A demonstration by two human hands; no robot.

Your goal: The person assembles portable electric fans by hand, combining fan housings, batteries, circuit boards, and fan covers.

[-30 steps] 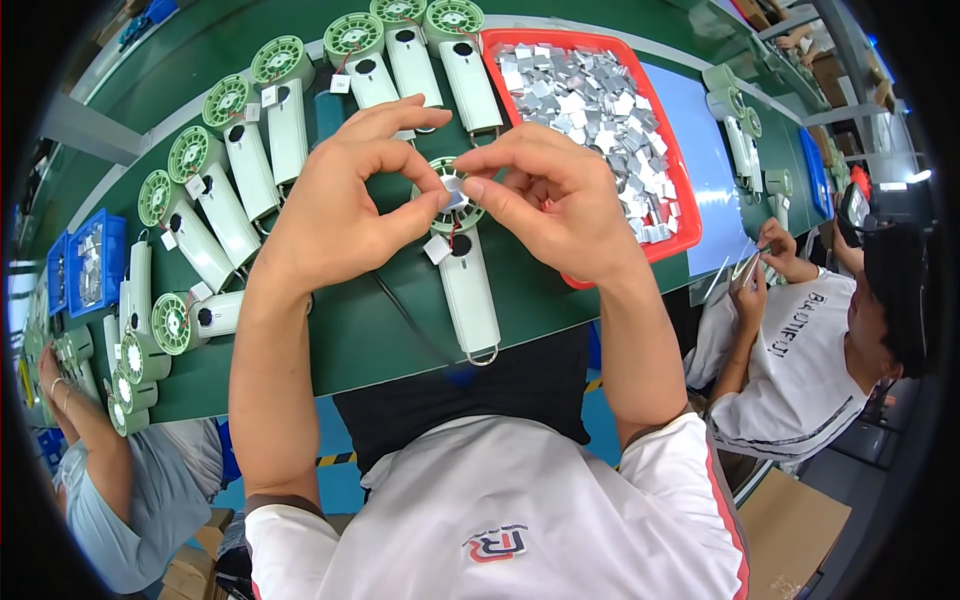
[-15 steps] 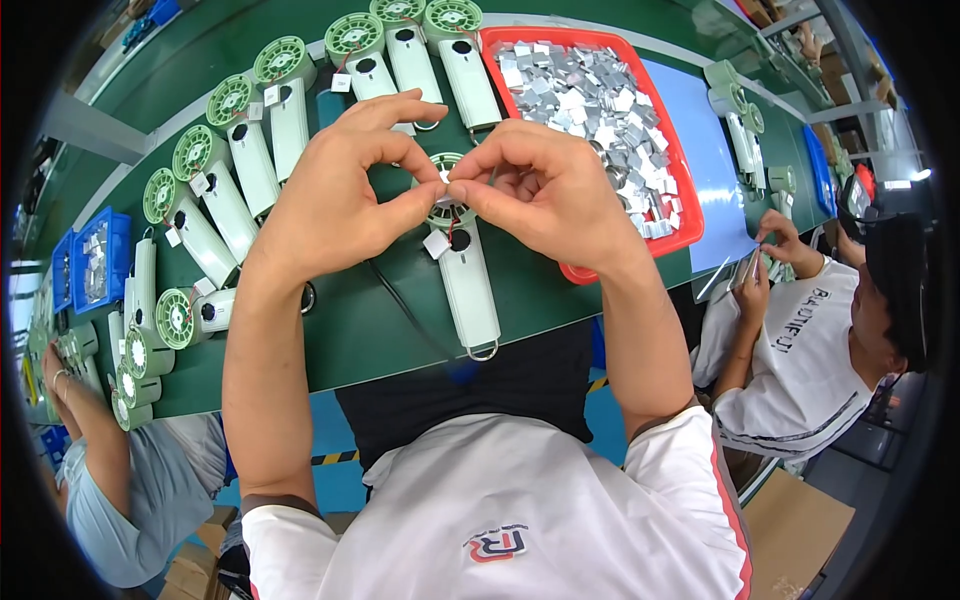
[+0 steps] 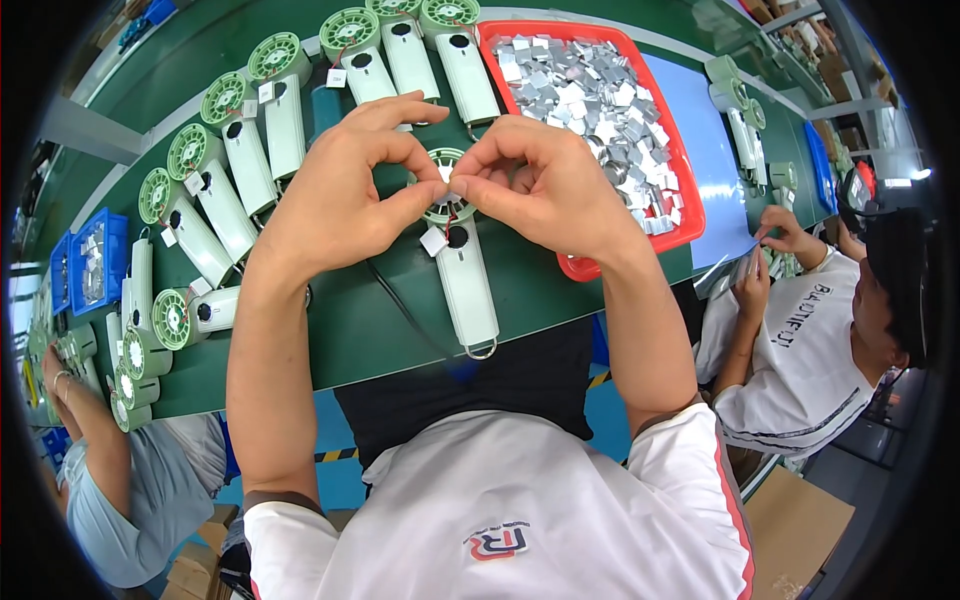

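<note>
On the green tabletop in front of me lies a pale-green handheld fan (image 3: 467,290), its round open head away from me and its wire loop toward me. My left hand (image 3: 345,185) and my right hand (image 3: 545,185) meet over that head, each with thumb and index finger pinched together. Between the fingertips shows a small silvery piece (image 3: 446,177) at the fan's hub; the fingers partly cover it. A white connector (image 3: 434,240) on red and black wires hangs out beside the handle.
Several similar fans (image 3: 245,160) curve along the left and far side. A red tray (image 3: 690,190) of loose silvery pieces stands right of my hands, beside a blue sheet (image 3: 715,190). Blue bins (image 3: 105,260) stand far left. Co-workers sit at both sides; a black cable (image 3: 400,300) crosses the table.
Both hands stay pinched over the fan's hub, with only slight finger movement. The surroundings shift a little in the picture.
</note>
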